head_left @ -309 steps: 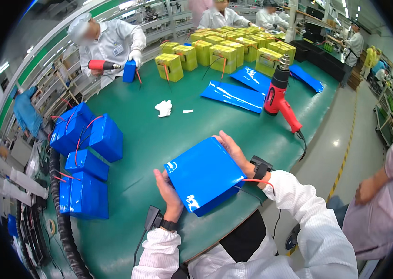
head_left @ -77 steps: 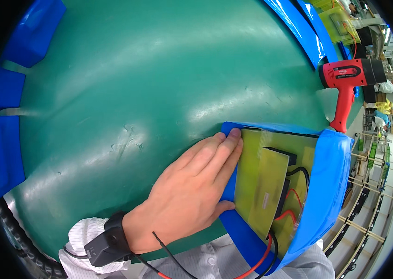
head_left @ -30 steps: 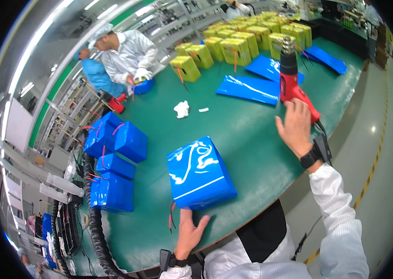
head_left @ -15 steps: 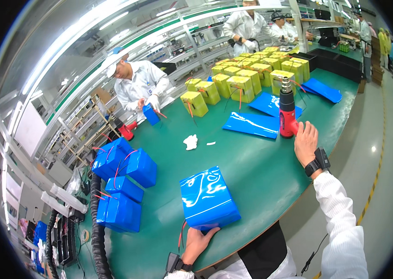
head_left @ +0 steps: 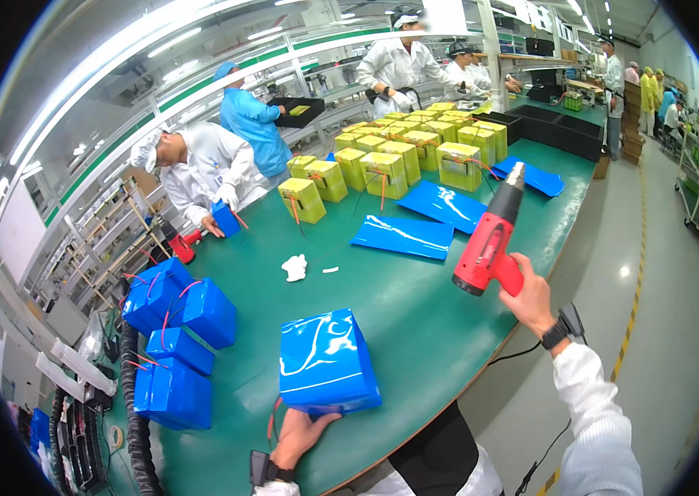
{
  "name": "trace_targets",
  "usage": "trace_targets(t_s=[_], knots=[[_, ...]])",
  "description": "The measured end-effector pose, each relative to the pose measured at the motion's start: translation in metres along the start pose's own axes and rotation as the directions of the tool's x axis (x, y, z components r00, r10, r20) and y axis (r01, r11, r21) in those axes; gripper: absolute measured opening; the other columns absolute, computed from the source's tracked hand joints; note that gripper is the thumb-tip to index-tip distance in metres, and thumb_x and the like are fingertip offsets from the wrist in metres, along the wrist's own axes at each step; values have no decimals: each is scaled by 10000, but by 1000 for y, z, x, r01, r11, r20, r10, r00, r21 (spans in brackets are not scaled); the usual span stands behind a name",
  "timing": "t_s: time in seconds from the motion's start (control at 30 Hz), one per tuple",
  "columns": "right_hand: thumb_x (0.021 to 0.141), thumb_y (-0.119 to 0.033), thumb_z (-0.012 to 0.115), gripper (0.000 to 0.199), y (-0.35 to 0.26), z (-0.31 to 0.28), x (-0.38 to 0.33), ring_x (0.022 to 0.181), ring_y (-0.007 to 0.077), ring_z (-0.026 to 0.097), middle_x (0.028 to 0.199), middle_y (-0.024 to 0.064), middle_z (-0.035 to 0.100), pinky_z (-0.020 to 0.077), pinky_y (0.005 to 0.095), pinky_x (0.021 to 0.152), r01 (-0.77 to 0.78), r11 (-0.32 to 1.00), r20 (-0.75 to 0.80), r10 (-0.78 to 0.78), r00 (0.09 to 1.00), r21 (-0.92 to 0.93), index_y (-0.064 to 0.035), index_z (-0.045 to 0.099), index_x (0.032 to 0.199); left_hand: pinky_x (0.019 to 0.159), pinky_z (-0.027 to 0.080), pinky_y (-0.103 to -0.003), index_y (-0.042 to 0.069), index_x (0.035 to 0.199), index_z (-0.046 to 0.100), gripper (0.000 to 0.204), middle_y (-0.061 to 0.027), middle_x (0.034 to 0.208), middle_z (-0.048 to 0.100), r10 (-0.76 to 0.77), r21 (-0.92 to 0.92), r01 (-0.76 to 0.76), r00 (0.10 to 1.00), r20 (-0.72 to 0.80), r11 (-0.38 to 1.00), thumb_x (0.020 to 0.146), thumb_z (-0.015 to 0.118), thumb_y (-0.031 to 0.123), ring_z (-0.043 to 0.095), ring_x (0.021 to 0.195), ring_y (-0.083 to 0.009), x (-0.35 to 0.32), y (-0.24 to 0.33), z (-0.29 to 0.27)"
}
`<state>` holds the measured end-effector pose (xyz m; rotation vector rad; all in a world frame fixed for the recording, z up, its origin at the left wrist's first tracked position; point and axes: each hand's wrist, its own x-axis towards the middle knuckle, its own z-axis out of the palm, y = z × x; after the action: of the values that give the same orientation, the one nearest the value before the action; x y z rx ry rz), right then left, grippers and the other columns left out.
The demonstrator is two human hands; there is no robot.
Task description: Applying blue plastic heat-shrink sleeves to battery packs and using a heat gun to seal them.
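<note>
My right hand (head_left: 531, 295) is wrapped round the handle of a red heat gun (head_left: 484, 248), lifted at the table's right side with its metal nozzle tilted up and away. Close to the front edge sits a battery pack in shiny blue film (head_left: 326, 362), red wires hanging at its near left corner. At its near end, my left hand (head_left: 303, 434) has fingers tucked under or behind the pack and the thumb along its lower edge; the fingertips are hidden. Flat blue film sleeves (head_left: 403, 237) lie beyond the heat gun.
Several blue-wrapped packs (head_left: 174, 393) stand at left beside a black corrugated hose (head_left: 136, 413). Rows of yellow packs (head_left: 383, 174) with wires fill the far side. Across the green table (head_left: 267, 318), a co-worker (head_left: 209, 165) handles a small blue pack near another red heat gun (head_left: 177, 244).
My right hand has closed on the heat gun and raised it, tipping it from upright to slanted. My left hand stays at the blue pack. The whole view has shifted.
</note>
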<state>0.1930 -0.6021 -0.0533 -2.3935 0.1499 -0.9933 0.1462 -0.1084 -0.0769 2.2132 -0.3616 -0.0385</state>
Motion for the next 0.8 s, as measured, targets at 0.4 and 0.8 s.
trace_targets(t_s=[0.4,0.8], knots=[[901,-45,628,77,-63,-111,-95,636,120,537,808,38,574,428,260,568,-263,629,113,268,957,732,-37,554,879,812,568,-328,-34,1054,717,315,-85,985,755,-142,-112,154,984,106,982,781,852,47,700,923,-152,36,-43,-34],[874,-151,730,380,-28,-105,-139,781,174,660,911,76,699,526,326,713,346,920,209,-380,901,182,-41,646,1228,776,555,-298,-42,1011,745,257,-61,977,761,-173,-139,170,985,-3,976,784,841,33,686,868,-119,29,-49,-29]])
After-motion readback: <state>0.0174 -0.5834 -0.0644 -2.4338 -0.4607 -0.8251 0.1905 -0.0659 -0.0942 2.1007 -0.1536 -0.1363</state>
